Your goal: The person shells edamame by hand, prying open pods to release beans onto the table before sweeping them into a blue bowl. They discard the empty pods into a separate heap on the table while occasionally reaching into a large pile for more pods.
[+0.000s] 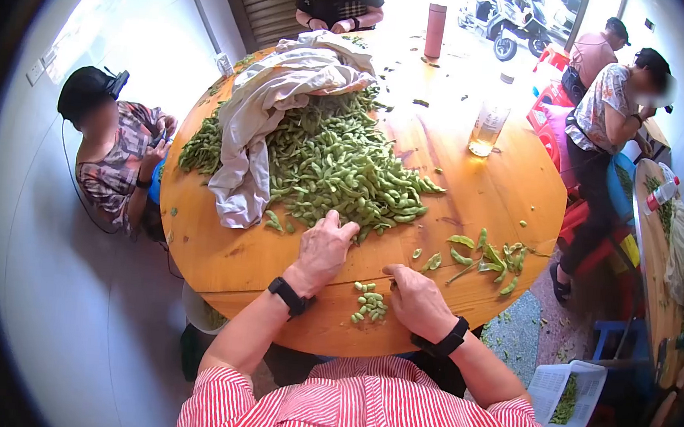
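- Shelled beans (368, 304): a small loose heap near the counter (218, 260) edge, between both wrists. A careless wrist sweep could roll them off.
- Right hand (418, 300): knuckles up beside the heap, grip curled under. I cannot tell whether it holds anything.
- Left hand (325, 248): grip loosely spread on the near edge of the edamame pile (346, 166). Dragging could scatter pods.

The table (480, 192) under my fingers is orange-brown wood, varnished smooth, with a soft sheen where daylight hits it. The pods (346, 166) look matt green and dull-skinned. The shelled beans (369, 304) are smoother and a little shiny. The cloth (262, 103) over the heap is pale, crumpled, matt fabric. The glass (488, 129) is clear and glossy. The flask (435, 30) is matt pink, perhaps metal. My wristband (287, 296) is matt black, and my shirt (374, 417) is striped cloth.
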The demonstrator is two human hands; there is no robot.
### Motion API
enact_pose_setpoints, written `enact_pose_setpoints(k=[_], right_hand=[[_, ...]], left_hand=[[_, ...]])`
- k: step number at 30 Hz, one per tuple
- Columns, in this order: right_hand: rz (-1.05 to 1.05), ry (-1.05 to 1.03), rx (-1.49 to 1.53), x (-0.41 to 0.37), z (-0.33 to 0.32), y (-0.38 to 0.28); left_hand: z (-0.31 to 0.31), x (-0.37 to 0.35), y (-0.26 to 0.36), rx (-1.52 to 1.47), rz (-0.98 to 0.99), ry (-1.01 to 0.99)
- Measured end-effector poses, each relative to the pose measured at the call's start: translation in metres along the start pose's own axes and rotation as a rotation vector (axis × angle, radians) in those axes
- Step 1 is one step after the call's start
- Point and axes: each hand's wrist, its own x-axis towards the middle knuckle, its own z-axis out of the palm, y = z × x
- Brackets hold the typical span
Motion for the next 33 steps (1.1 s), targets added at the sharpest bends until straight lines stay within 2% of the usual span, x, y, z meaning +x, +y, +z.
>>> enact_pose_setpoints(k=[1,3,6,8,9,10,11,13,14,15,16,17,18,21,25,27,31,33], right_hand=[[-0.021,0.090,0.071,-0.002,0.002,0.000],[-0.001,0.040,0.061,-0.003,-0.006,0.002],[0.050,-0.048,0.040,-0.001,-0.020,-0.004],[0.085,-0.083,0.029,0.000,-0.021,-0.004],[0.042,-0.035,0.089,0.000,-0.018,-0.002],[-0.001,0.013,0.149,0.001,-0.017,0.000],[0.002,0.013,0.150,0.002,-0.016,-0.002],[0.131,0.047,0.311,0.004,-0.017,-0.009],[0.139,0.049,0.311,0.004,-0.018,-0.012],[0.217,-0.004,0.380,0.006,-0.019,-0.013],[0.296,-0.058,0.449,0.006,-0.020,-0.014],[0.304,-0.055,0.448,0.006,-0.020,-0.013],[0.348,-0.074,0.503,0.006,-0.019,-0.011],[0.442,-0.118,0.630,0.006,-0.019,-0.009],[0.483,-0.196,0.698,0.006,-0.022,-0.012],[0.480,-0.205,0.727,0.006,-0.022,-0.012],[0.454,-0.209,0.716,0.005,-0.019,-0.010],[0.452,-0.204,0.682,0.005,-0.020,-0.010]], left_hand=[[-0.002,0.000,0.001,-0.001,0.021,-0.002],[-0.010,0.000,0.004,-0.004,0.043,-0.010],[-0.023,0.006,0.009,-0.152,0.134,0.269],[-0.026,0.006,0.010,-0.197,0.139,0.306],[-0.027,0.006,0.011,-0.241,0.142,0.345],[-0.028,-0.001,0.019,-0.425,-0.009,0.263],[-0.025,-0.006,0.022,-0.426,-0.008,0.259],[-0.018,-0.018,0.030,-0.924,-0.335,-0.033],[-0.013,-0.024,0.035,-1.141,-0.386,-0.058],[-0.012,-0.028,0.041,-1.144,-0.385,-0.067],[-0.015,-0.031,0.049,-1.235,-0.468,-0.131],[-0.016,-0.035,0.053,-1.324,-0.552,-0.196],[-0.013,-0.040,0.052,-1.372,-0.546,-0.235],[-0.010,-0.050,0.057,-1.510,-0.580,-0.188],[-0.009,-0.053,0.056,-1.570,-0.569,-0.176],[-0.011,-0.054,0.055,-1.517,-0.604,-0.249],[-0.010,-0.056,0.057,-1.462,-0.603,-0.251],[-0.008,-0.057,0.058,-1.320,-0.555,-0.213]])
